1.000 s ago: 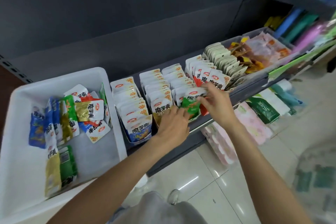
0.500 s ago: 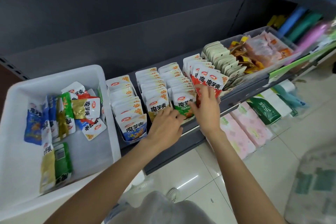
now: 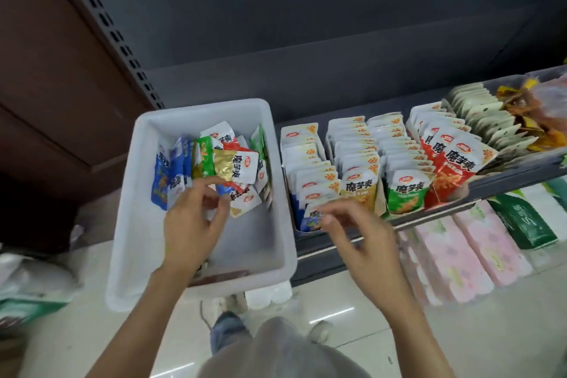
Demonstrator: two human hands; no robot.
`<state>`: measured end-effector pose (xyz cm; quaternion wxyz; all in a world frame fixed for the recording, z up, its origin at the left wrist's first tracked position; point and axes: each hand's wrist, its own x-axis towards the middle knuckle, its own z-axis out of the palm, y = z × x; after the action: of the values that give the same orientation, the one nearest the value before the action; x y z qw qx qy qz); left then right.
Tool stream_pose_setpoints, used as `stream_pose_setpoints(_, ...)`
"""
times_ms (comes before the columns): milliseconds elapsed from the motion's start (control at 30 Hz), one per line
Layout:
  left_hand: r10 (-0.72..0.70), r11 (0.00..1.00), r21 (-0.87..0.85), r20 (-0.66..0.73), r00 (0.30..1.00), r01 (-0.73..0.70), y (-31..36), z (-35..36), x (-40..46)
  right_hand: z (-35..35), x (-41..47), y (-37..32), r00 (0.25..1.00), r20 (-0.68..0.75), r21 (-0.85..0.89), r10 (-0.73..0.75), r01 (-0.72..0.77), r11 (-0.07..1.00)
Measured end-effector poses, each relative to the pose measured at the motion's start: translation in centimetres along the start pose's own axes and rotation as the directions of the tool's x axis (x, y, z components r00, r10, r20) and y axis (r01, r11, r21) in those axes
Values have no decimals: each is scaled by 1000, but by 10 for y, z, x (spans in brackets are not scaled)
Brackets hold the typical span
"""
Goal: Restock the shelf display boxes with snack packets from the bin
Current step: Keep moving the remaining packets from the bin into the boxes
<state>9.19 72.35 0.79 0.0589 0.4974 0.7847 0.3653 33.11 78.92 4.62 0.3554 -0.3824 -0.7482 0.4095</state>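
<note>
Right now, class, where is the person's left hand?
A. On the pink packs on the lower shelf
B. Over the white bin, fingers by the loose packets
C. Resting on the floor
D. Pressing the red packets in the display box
B: the left hand hangs over the white bin, its fingertips by the loose packets, while the right hand is in front of the shelf's display boxes.

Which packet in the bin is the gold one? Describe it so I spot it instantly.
Start at the white plastic bin left of the shelf display boxes. In its far packet pile, just beyond the left hand, lies the gold packet: shiny crinkled foil, between green packets and a white-faced one.
</note>
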Motion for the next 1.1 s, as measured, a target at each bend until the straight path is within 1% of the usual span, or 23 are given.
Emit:
stream_pose_setpoints(67,-42,989,147,131,991,23,-37,-4,6,39,13,-4,987,160,-52,-30,39,998)
stream_pose_setpoints(133,-66,968,252,248,967,1,-65,-3,10,80,29,0,968,249,-147,-27,65,987)
stream_pose_setpoints(233,-68,958,282,378,923,-45,-87,4,19,132,59,14,954,298,-350,48,62,935)
stream_pose_setpoints(300,-28,960,265,405,914,-87,-91,10,29,156,78,23,951,297,-488,84,76,870)
stream_pose_setpoints(400,35,958,249,396,918,-144,-91,19,52,180,108,34,944,306,-674,119,126,728)
stream_pose_setpoints(467,18,944,291,425,905,-156,-94,26,67,193,126,44,945,306,-776,117,176,606)
stream_pose_setpoints(533,-22,909,374,482,876,-183,-98,33,76,204,136,54,941,299,-852,159,189,487)
stream_pose_setpoints(633,-50,860,441,575,817,-257,-102,41,77,214,133,61,925,313,-916,214,235,324)
stream_pose_setpoints(667,-51,857,443,582,811,-264,-103,43,75,216,130,64,924,305,-931,232,238,276)
stream_pose_setpoints(733,-30,862,431,569,822,-267,-103,44,74,223,121,63,915,283,-948,288,222,227)
stream_pose_setpoints(767,-4,867,413,564,826,-278,-102,44,75,226,116,59,903,294,-950,312,240,200)
stream_pose_setpoints(800,36,872,384,568,822,-304,-103,44,75,228,110,58,878,340,-938,337,289,194)
stream_pose_setpoints(867,141,874,301,596,791,-382,-103,41,75,228,98,52,886,381,-919,264,333,210)
stream_pose_setpoints(900,206,872,245,601,772,-423,-103,39,75,222,92,43,908,368,-916,202,316,248)
stream_pose_setpoints(967,333,873,126,554,763,-471,-103,32,75,203,86,23,926,353,-892,135,290,346)
stream_pose_setpoints(1067,484,845,-3,429,762,-535,-95,20,72,167,79,-1,970,222,-873,-98,242,424)
stream_pose_setpoints(1100,526,835,-71,396,753,-546,-89,14,70,153,75,-13,978,154,-839,-138,204,505)
